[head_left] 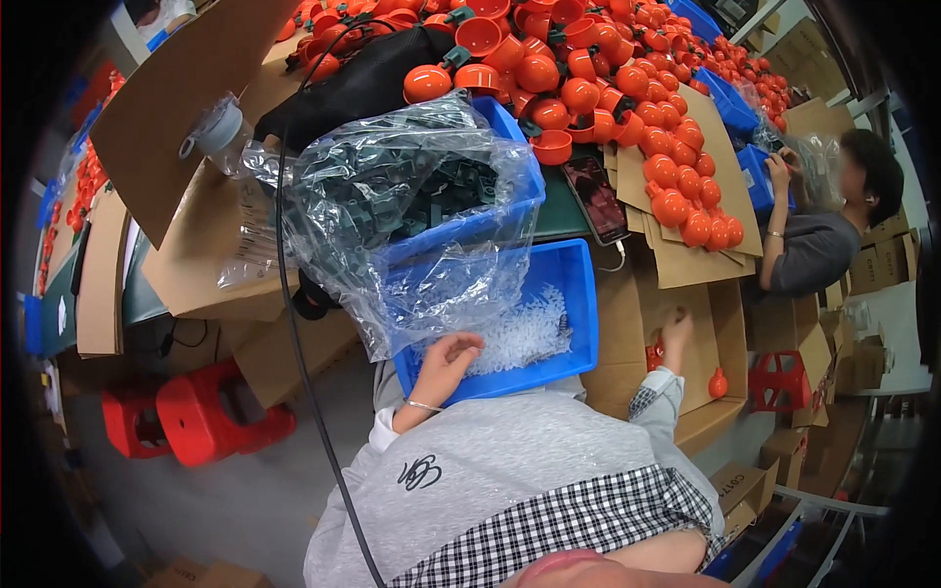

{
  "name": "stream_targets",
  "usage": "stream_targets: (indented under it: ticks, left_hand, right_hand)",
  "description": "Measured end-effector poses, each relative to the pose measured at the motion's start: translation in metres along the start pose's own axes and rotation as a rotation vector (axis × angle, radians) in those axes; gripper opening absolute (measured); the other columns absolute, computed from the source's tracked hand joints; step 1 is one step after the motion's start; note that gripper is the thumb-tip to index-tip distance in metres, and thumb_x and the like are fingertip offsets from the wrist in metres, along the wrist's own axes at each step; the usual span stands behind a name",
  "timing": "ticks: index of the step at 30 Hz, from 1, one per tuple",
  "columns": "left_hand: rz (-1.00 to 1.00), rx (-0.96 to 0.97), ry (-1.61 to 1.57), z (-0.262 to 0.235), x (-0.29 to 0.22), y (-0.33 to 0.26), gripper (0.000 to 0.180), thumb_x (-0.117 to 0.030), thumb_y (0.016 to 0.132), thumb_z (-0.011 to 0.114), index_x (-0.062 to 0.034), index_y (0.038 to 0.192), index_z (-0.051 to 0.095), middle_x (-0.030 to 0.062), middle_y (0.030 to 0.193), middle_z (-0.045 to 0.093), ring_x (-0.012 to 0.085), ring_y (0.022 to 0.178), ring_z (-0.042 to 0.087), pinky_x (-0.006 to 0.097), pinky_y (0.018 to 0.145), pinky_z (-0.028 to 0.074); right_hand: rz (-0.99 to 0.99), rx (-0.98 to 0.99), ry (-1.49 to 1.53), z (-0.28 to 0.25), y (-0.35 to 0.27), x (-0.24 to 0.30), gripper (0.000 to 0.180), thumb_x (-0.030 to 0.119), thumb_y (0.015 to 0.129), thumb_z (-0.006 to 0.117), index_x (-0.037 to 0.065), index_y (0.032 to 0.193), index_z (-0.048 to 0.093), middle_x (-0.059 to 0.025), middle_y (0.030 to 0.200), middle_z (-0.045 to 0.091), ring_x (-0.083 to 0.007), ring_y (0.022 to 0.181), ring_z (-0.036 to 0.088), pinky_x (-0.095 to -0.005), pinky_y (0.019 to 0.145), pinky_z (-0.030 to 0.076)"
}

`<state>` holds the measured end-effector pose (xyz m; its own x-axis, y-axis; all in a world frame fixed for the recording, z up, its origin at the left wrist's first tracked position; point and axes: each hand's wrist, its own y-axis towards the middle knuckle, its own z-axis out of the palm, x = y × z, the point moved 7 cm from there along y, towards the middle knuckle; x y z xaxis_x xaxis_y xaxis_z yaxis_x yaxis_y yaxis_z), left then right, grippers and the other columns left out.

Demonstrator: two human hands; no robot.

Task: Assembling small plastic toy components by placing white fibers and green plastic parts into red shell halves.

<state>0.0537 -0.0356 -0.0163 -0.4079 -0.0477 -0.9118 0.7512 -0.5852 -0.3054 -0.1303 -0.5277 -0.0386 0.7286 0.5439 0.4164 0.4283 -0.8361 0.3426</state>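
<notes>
My left hand (446, 367) is over the near left side of a blue bin (582, 294), its fingers loosely curved and apart, with nothing visible in them. Small white plastic pieces (520, 333) lie heaped in that bin, beside my fingertips. To the right, my right hand (676, 335) is inside an open cardboard box (701, 416); its fingers look parted and I see nothing held. An orange-red part (654, 355) shows just left of that hand, partly hidden. Another orange-red part (718, 382) lies by the box's right wall.
Behind the bin, a clear bag of dark green clips (431, 196) fills another blue bin (520, 147). Orange cups (578, 93) pile on the table. A phone (594, 201) lies plugged in. A black cable (287, 265) hangs at left. A co-worker (828, 216) sits at right; red stools (211, 412) stand left.
</notes>
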Motion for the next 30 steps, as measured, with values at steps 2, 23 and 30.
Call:
stream_targets:
  ticks: [2,23,30]
  left_hand:
    - [0.003,0.034,-0.004,0.006,-0.005,0.003,0.02,-0.004,0.086,0.054,0.0038,0.104,0.059,0.0099,0.1,0.064,0.016,0.095,0.06,0.027,0.084,0.047]
    - [-0.035,0.073,-0.014,0.004,0.0,0.001,0.021,-0.006,0.086,0.056,0.0021,0.106,0.058,0.0098,0.102,0.063,0.0159,0.095,0.06,0.026,0.085,0.047]
    - [-0.029,0.064,0.006,0.005,0.0,-0.002,0.021,-0.007,0.086,0.056,0.0026,0.105,0.058,0.0097,0.102,0.063,0.0158,0.095,0.06,0.027,0.085,0.046]
  right_hand:
    - [0.044,0.39,-0.154,0.063,-0.037,-0.074,0.034,0.024,0.078,0.064,0.002,0.104,0.06,-0.0217,0.091,0.065,-0.0347,0.093,0.063,-0.0402,0.078,0.049]
    - [0.204,0.654,-0.471,0.061,-0.08,-0.145,0.032,0.023,0.09,0.046,-0.001,0.109,0.051,-0.0255,0.105,0.06,-0.0384,0.095,0.06,-0.0406,0.077,0.049]
    - [0.204,0.494,-0.287,-0.016,-0.05,-0.088,0.039,0.016,0.066,0.074,0.001,0.099,0.06,-0.0178,0.09,0.064,-0.0363,0.086,0.062,-0.0426,0.072,0.05]
